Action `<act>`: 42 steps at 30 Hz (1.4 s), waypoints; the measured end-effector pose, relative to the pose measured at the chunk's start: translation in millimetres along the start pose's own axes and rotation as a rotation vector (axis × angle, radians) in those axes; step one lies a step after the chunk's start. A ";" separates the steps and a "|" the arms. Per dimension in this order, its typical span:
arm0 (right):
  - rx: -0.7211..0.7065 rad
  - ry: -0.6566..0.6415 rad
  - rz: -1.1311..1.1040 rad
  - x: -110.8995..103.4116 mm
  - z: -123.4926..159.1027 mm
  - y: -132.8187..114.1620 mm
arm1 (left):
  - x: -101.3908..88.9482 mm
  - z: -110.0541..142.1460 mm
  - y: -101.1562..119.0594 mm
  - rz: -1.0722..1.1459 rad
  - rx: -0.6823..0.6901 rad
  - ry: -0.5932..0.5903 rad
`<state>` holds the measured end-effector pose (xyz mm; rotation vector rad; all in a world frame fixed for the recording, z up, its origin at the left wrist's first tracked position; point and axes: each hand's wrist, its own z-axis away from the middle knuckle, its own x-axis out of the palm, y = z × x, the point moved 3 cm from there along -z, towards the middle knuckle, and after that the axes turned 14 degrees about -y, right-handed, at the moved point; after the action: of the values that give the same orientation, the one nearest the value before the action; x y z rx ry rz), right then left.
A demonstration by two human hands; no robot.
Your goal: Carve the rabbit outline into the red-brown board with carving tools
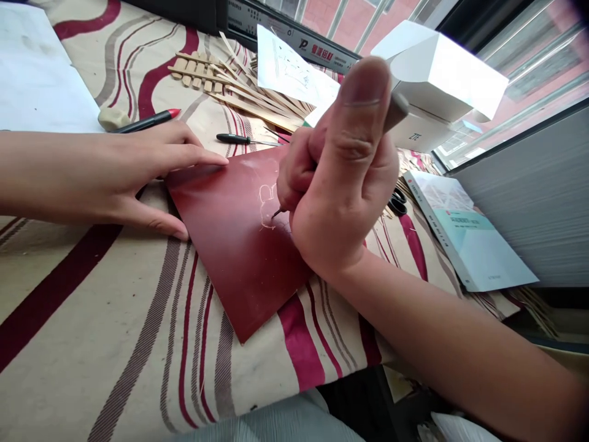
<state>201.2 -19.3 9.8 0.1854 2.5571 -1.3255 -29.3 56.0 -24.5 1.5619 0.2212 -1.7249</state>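
Note:
A dark red board (230,258) lies at an angle on the striped cloth, with pale lines cut into its surface near the middle. My right hand (340,166) is closed round a carving tool (397,113); its grey handle end sticks out behind the thumb. The thin dark tip touches the board beside the pale outline, while the fist hides most of the shaft and the board's right part. At the board's upper left edge, my left hand (151,178) lies with thumb and fingers spread, fingertips on or against the edge.
Beyond the board lie a black-handled thin tool (234,139), a red-tipped black pen (147,121), an eraser-like lump (113,118) and wooden strips (257,92). Scissors (397,201), a book (473,233) and a white box (442,73) stand right. White paper (41,73) lies left.

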 end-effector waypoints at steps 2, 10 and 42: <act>-0.026 0.126 -0.052 1.5 4.3 3.0 | -0.1 -0.2 -1.4 -0.047 0.035 -0.006; -0.019 0.116 -0.453 -4.4 -1.5 1.3 | -5.0 3.4 15.6 -0.077 0.092 -0.041; 0.788 -0.755 -0.526 -51.9 -30.9 26.3 | -3.7 7.7 17.9 0.004 0.117 -0.012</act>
<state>251.9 21.3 20.8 -0.7487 1.4062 -2.0212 -24.0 40.8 -12.9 1.6337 0.1123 -1.7711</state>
